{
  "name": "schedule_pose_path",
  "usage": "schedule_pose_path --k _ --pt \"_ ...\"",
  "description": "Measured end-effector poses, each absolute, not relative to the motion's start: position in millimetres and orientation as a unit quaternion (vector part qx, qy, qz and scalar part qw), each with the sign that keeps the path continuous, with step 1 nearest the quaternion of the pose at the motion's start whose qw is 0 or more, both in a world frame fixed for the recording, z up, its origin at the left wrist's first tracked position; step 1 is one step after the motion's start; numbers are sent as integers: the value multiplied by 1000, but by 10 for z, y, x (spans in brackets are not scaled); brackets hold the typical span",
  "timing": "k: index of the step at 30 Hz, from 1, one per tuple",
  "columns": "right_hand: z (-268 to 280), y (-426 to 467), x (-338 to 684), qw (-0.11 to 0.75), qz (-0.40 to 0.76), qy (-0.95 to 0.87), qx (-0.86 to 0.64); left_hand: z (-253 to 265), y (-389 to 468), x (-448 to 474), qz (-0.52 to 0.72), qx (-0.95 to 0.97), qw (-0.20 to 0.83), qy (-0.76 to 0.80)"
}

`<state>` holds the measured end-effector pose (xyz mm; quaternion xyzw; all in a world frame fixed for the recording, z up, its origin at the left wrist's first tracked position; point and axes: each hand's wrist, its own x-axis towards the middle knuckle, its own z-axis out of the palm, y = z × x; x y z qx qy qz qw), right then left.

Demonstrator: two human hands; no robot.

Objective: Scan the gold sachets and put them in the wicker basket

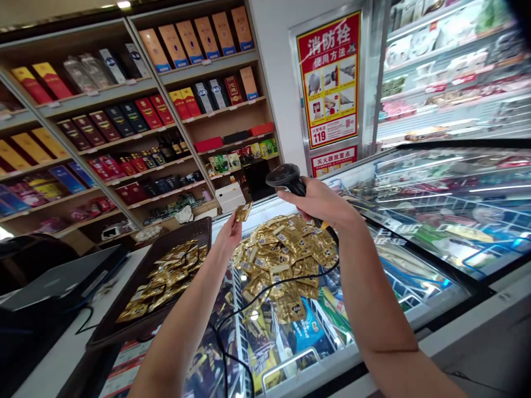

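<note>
My left hand (230,232) pinches a small gold foil packet (243,211) and holds it up beside the pile. My right hand (317,200) is wrapped round the handle of a black barcode scanner (285,177), whose head points left, roughly toward that packet. Below both hands, a heap of gold packets (286,249) lies on the glass top of a chest freezer (259,381). The scanner's black cable (286,280) hangs across the heap in a loop. To the left of my left arm, a dark brown woven tray (120,298) holds more gold packets (166,273).
A laptop (62,282) sits on the white counter (45,356) at the left. Wooden shelves (120,91) of boxed goods stand behind. A red fire-hydrant sign (329,80) hangs on the wall, and a lit refrigerated display (448,66) is at the far right.
</note>
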<state>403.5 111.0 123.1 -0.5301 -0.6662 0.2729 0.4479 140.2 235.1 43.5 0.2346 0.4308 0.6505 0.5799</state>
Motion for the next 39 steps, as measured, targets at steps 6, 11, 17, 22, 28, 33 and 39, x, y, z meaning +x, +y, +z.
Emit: schedule_pose_path --k 6,11,17,22,28,33,39 --pt "1209 1004 3830 416 321 -710 -468 435 1670 610 696 33 609 379" --pt "1161 977 3692 393 340 -731 -443 509 1470 336 669 18 638 380" --pt "1146 937 3561 357 366 -754 -412 603 1379 308 642 255 593 414" --pt "1146 892 3468 310 377 -785 -381 592 1276 284 650 419 409 484" --pt "1089 858 3314 252 418 -800 -351 611 1251 241 669 429 366 484" --pt "1062 849 3211 217 409 -815 -348 595 1270 223 670 428 361 488" --pt "1062 857 3196 204 399 -821 -353 586 1283 205 672 421 365 489"
